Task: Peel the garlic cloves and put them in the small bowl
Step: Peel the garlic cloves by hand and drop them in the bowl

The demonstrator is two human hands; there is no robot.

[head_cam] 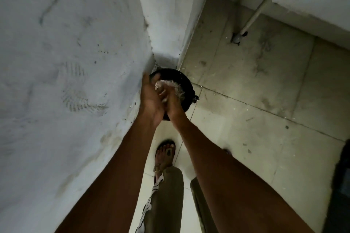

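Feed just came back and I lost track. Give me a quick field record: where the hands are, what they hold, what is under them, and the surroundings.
left hand: raised over the bin, fingers fairly straight, against the right hand
right hand: pressed to the left, fingers curled round the peels
garlic peels: pale papery scraps between both hands
black bin: on the floor in the wall corner, directly below the hands
small bowl: not in view
floor: pale tiles, scattered flecks
foot: in a sandal, near the bin
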